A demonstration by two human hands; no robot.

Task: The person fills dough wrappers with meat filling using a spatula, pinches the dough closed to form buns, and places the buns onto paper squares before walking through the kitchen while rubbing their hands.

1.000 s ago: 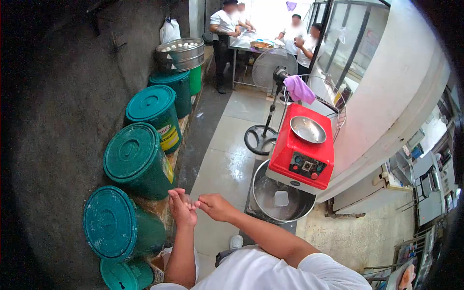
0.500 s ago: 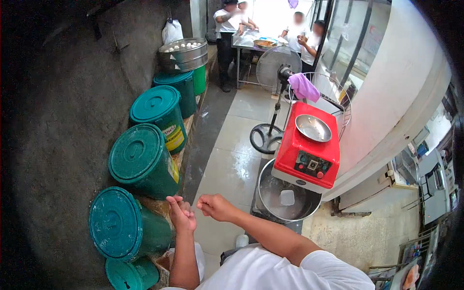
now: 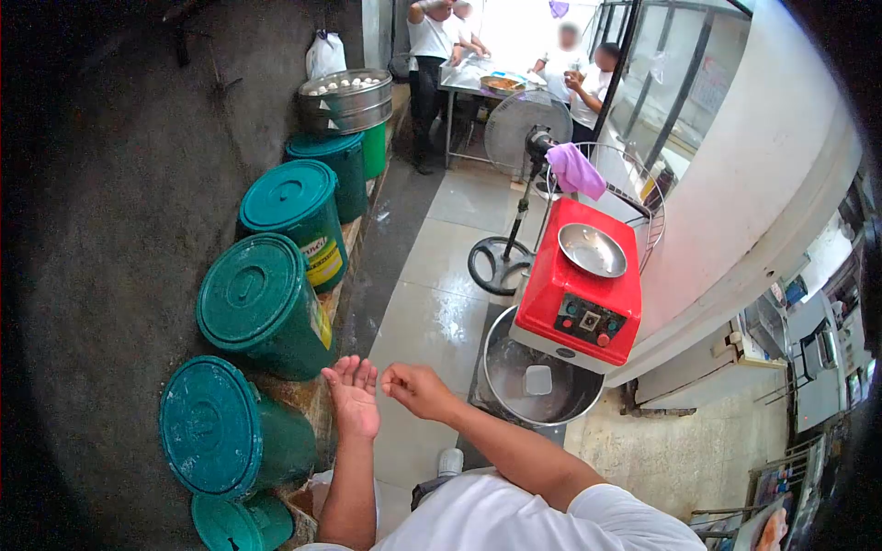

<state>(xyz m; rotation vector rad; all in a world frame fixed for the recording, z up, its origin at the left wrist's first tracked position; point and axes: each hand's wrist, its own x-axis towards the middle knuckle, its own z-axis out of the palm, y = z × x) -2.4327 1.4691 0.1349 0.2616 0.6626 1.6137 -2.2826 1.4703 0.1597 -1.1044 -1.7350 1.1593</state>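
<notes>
My left hand [image 3: 353, 400] is raised palm up with its fingers apart, and nothing lies on it. Close to its right, my right hand [image 3: 418, 390] has its fingers bent together; whatever they may hold is hidden or too small to name. A narrow gap separates the two hands. Left of them stands a green lidded bucket [image 3: 250, 286]. Beyond my right arm is a red mixer [image 3: 579, 275] with a metal plate [image 3: 593, 251] on top and a steel bowl [image 3: 496, 390] below, where a white plastic container [image 3: 537, 380] rests.
More lidded buckets [image 3: 209, 427] line the left wall, with stacked steel trays [image 3: 345, 115] of white balls at the far end. A stand fan [image 3: 499, 266] and a purple cloth [image 3: 576, 170] are ahead. Several people work around a table [image 3: 464, 81] at the back.
My left hand has opened out, its fingers now extended. My right hand stays bent beside it, slightly higher. The view has shifted a little, and a person at the back has raised an arm.
</notes>
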